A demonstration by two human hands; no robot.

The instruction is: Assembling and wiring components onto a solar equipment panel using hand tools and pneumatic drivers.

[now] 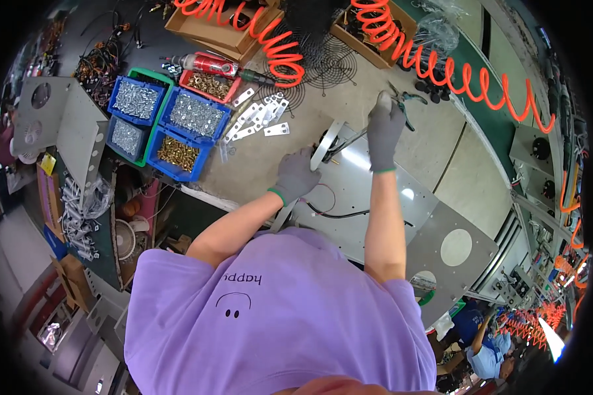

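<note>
In grey gloves with green cuffs, both my hands work over a bent sheet-metal panel (364, 191). My left hand (296, 174) is closed at the panel's far left edge, against a pale upright metal flange (327, 143). A dark part with a brass-coloured fitting (335, 160) sits just behind that flange, partly hidden. My right hand (385, 131) is closed round a slim metal tool (353, 139), whose shaft slants down-left toward the flange; its handle is hidden in the glove. A black cable (342, 214) lies on the panel. Pliers (407, 105) rest on the table beyond my right hand.
At left stand blue bins of screws (191, 115) and brass fittings (176, 153), beside a red bin (207, 85) under a red power tool (211, 64). Small metal plates (260, 115) lie scattered nearby. Orange coiled hoses (471, 82) hang across the far side, above cardboard boxes (375, 39).
</note>
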